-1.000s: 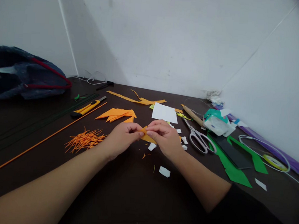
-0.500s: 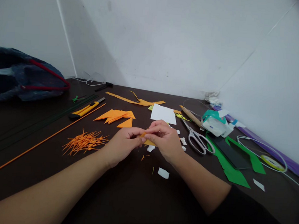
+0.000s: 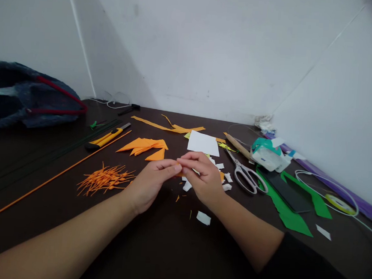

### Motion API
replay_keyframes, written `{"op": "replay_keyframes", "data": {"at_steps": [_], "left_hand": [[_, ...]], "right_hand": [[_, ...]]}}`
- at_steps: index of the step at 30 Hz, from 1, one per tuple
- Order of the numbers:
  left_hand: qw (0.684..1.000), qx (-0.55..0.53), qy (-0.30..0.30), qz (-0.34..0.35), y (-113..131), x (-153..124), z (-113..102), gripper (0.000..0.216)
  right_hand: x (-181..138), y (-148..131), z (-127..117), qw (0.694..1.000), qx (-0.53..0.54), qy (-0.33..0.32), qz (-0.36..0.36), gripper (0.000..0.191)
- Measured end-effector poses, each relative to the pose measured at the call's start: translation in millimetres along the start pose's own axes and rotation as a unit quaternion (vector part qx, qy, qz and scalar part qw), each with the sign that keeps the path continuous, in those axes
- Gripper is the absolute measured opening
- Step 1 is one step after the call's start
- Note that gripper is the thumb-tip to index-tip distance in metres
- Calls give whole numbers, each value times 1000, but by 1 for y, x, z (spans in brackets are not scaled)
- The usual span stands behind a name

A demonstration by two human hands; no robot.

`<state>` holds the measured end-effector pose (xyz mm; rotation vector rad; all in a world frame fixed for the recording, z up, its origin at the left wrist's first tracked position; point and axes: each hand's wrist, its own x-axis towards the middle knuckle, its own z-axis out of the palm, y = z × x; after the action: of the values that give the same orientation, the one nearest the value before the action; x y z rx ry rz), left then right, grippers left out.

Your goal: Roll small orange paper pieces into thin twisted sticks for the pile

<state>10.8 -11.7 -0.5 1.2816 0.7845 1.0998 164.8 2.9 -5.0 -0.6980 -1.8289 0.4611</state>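
My left hand [image 3: 152, 182] and my right hand [image 3: 200, 177] meet over the middle of the dark table [image 3: 151, 248]. Both pinch one small orange paper piece [image 3: 180, 172], which is mostly hidden between the fingertips. Small white paper scraps [image 3: 203, 218] lie just below and around my right hand. A pile of thin orange paper slivers [image 3: 105, 177] lies to the left of my left hand. Folded orange paper triangles [image 3: 145, 146] sit just beyond my hands.
Scissors [image 3: 246, 173], a white sheet [image 3: 203, 143], a wooden stick [image 3: 238, 146], a teal-and-white packet [image 3: 268, 153], green paper [image 3: 291, 214] and a black slab [image 3: 286, 191] lie right. A yellow utility knife [image 3: 107, 136], an orange rod [image 3: 50, 178] and a dark bag [image 3: 28, 95] are left.
The orange piece has been drawn further into the fingertips, so less of it shows. Both hands stay together at the table's middle, shifted very slightly.
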Motion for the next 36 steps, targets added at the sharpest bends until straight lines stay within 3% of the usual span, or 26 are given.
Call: {"op": "replay_keyframes", "data": {"at_steps": [4,8,12,17,22,27,32,36], "left_hand": [[999,20,28,6,-3,2,-1,15],[998,44,40,12,-2,3,-2,16],[994,98,38,15,1,1,-2,18],[979,201,16,19,4,0,-3,21],[975,222,11,11,4,0,-3,22],[986,167,23,0,2,0,-2,20],[994,97,28,-34,1,1,-2,17],[993,108,22,-47,3,0,0,16]], "right_hand": [[0,-3,-2,999,15,-29,15,28],[-1,0,-1,992,97,-34,71,26],[0,7,0,960,206,21,189,22],[2,15,-1,933,249,-21,257,9],[2,13,-3,955,211,-37,205,13],[1,7,-9,995,45,-55,71,24],[-1,6,-12,991,-80,-74,-74,30],[0,4,-13,989,-86,-82,-85,29]]}}
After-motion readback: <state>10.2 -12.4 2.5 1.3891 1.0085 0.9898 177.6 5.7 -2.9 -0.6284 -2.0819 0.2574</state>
